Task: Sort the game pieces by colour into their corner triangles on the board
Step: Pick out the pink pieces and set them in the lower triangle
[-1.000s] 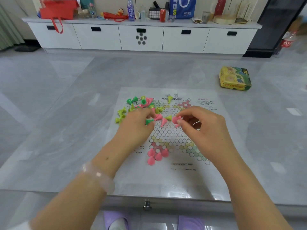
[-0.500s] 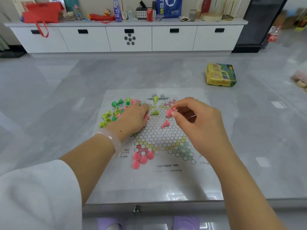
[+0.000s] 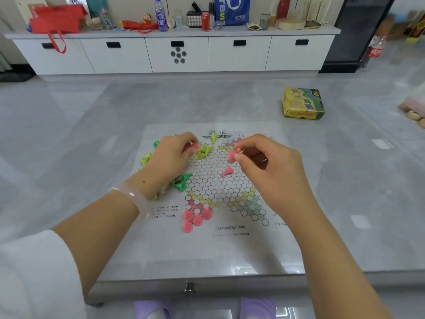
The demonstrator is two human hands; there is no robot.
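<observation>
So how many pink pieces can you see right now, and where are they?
Pink pieces standing in the near corner: 4
Loose pink piece lying on the board: 1
Pink piece pinched by the right hand: 1
Pink piece at the left hand's fingertips: 1
Total: 7

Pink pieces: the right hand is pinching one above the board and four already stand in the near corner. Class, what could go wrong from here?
1. The right hand pinches its pink piece only by the fingertips; it could slip and roll.
2. A loose pink piece lies tipped over just beneath; lowering the hand may knock it.
3. The four standing pink pieces sit near the left forearm; a sweep could topple them.
</observation>
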